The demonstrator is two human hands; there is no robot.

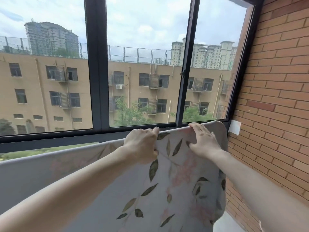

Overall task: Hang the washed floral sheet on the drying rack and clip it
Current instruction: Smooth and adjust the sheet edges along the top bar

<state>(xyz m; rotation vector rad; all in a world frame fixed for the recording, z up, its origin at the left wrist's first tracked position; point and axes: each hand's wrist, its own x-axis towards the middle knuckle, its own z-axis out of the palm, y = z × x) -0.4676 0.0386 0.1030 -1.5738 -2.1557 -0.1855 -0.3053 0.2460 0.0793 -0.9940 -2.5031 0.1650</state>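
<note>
The floral sheet [180, 181] hangs across the lower half of the frame, from the left edge to near the brick wall [275, 81] on the right. Its top edge runs in a line just under the dark window frame [98, 64]; what carries the sheet is hidden by the cloth. The left part shows the pale back side, the right part shows green leaves and pink flowers.

The left hand [142, 144] is in the lower middle of the frame. Its fingers are curled and grip a fold of the sheet at the top edge. The right hand [204, 141] is just to the right of it, fingers almost straight and spread, lying flat on the cloth with the fingertips over the top edge. A white plate [234, 127] sits on the brick wall, near the sheet's right corner.
</note>
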